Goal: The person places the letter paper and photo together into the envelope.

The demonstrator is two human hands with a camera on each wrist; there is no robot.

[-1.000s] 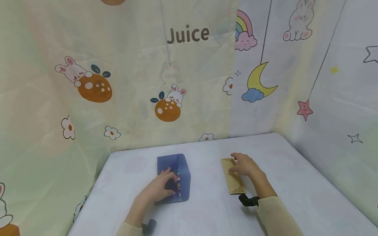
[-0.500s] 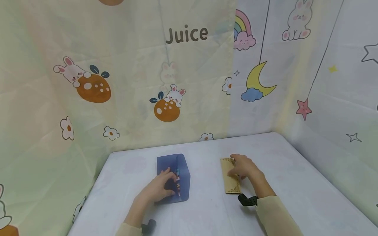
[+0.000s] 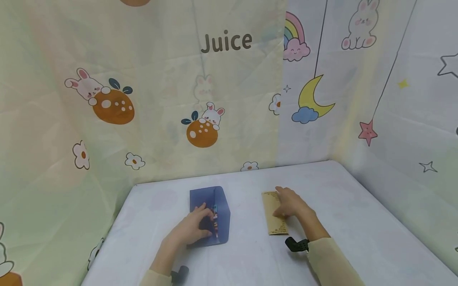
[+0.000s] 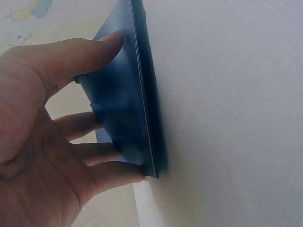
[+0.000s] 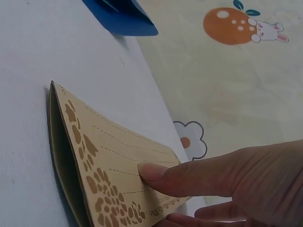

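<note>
A dark blue envelope [image 3: 223, 222] lies at the middle left of the table, its flap turned out to the right. Along its opening shows a narrow colourful strip [image 3: 216, 222]. My left hand [image 3: 189, 229] holds the envelope with curved fingers, thumb toward the near end; in the left wrist view the thumb [image 4: 111, 47] presses its face. To the right, my right hand [image 3: 291, 202] grips a folded tan card [image 3: 271, 220] with a brown floral print. In the right wrist view, the thumb [image 5: 154, 172] lies on the card's dashed lines and the other fingers are mostly hidden beneath its edge.
White cloth covers the table [image 3: 247, 258], bare between the envelope and the card. Printed curtains [image 3: 161, 99] stand close behind and at both sides. A black wrist camera [image 3: 297, 244] sits at the right wrist.
The right hand has slid the tan card a little leftward, toward the envelope, and the card has turned slightly more upright in view. The left hand and envelope stay in place.
</note>
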